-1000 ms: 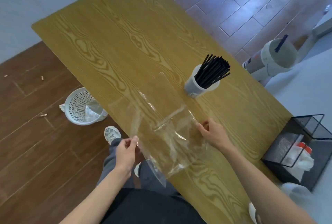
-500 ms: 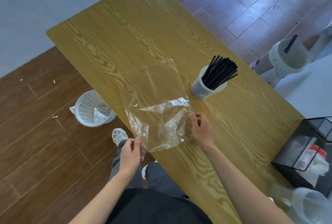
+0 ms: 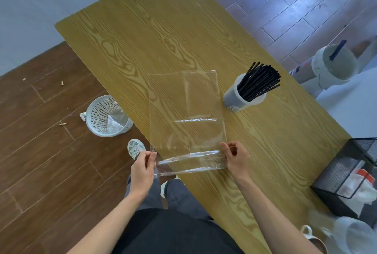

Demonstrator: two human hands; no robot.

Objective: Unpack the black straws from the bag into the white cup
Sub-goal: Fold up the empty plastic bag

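A clear plastic bag (image 3: 185,109) lies spread flat on the wooden table (image 3: 163,35), with no straws in it. My left hand (image 3: 142,167) pinches its near left corner at the table's edge. My right hand (image 3: 234,157) pinches the near right corner. The near end of the bag is folded into a narrow strip between my hands. A bundle of black straws (image 3: 258,81) stands leaning in the white cup (image 3: 237,98), just right of the bag's far end.
A white perforated waste basket (image 3: 106,116) stands on the floor left of the table. A black mesh box (image 3: 346,172) with white paper sits at the table's right end. A white bucket (image 3: 334,64) stands on the floor beyond. A clear jug (image 3: 355,235) is at lower right.
The bag was crumpled and partly lifted; now it lies smoothed flat on the table. Both hands have shifted to its near corners, and its near end is folded over.
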